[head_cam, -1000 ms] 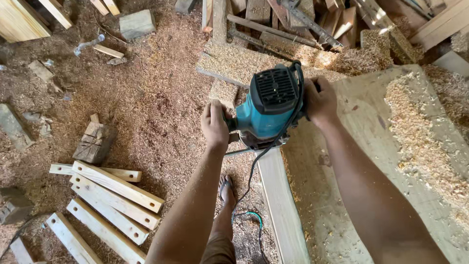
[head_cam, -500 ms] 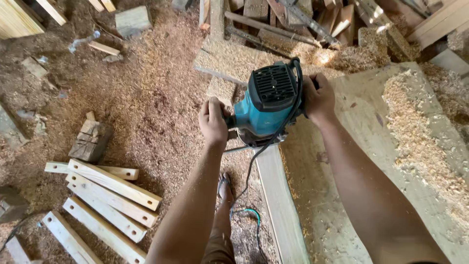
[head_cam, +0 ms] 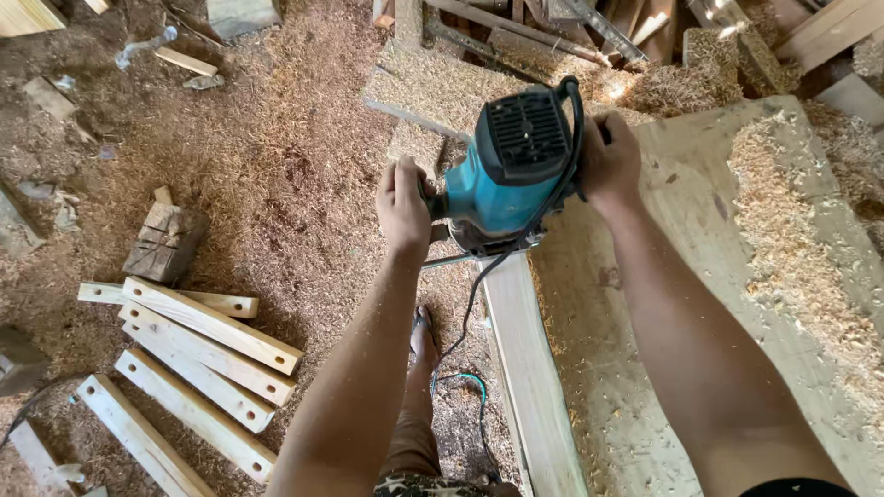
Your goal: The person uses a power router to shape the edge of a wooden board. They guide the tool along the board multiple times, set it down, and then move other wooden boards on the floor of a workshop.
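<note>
1. The floor [head_cam: 304, 184] was buried in sawdust and shavings almost everywhere, a brown carpet running from the top edge down the whole left side.
2. A broad wooden slab [head_cam: 681, 304] filled the right half and served as the desk, with a thick drift of shavings [head_cam: 792, 230] lying along its right side.
3. A narrow pale plank [head_cam: 529, 377] ran along the desk's left edge, from under the machine down toward the bottom edge of the view.
4. Several pale wooden battens [head_cam: 198, 345] with small holes near their ends lay side by side on the floor at the lower left, well apart from the desk.
5. A teal and black power router [head_cam: 511, 170] stood upright at the desk's far left corner, over the top end of the plank, its black cable [head_cam: 465, 322] dropping to the floor.
6. The right hand [head_cam: 610, 158] was closed around the machine's right side handle.
7. The left hand [head_cam: 402, 204] was clenched on the left side handle, out beyond the desk's edge.
8. A rough dark wood block [head_cam: 166, 241] sat on the floor just above the battens.
9. A sandalled foot [head_cam: 424, 336] showed on the sawdust between the two forearms.
</note>
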